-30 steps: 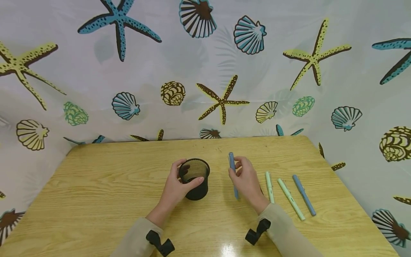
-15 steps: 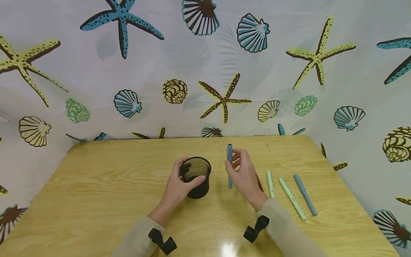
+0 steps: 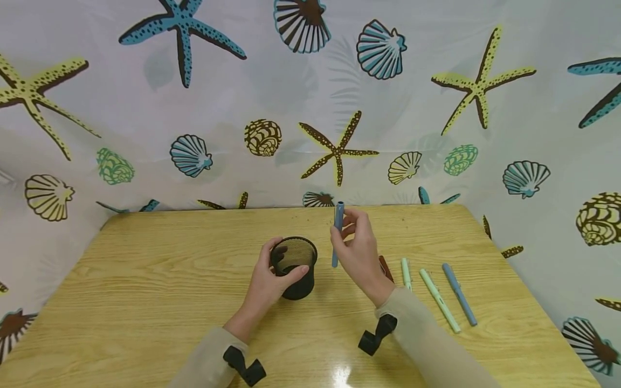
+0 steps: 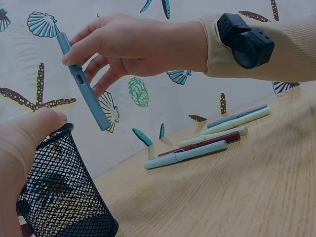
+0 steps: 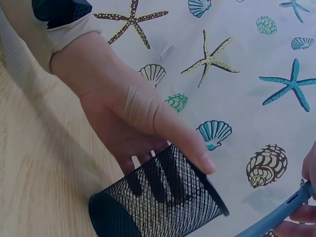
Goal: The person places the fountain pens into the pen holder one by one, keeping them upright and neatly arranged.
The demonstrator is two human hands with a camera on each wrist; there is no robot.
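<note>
left hand (image 3: 271,277) curled round a mesh cup (image 3: 299,289), right hand (image 3: 360,250) pinching a blue pen (image 3: 338,218), more pens (image 3: 440,300) toward the right edge of the desk (image 3: 170,302)

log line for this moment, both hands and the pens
left hand: holds upright mesh cup | right hand: pinches blue pen above table | five other pens: lying on table

Blue pen (image 4: 85,89) near a black mesh cup (image 3: 303,281).
The pen is held nearly upright in the air, right of the cup; the round, open-topped cup stands upright.
</note>
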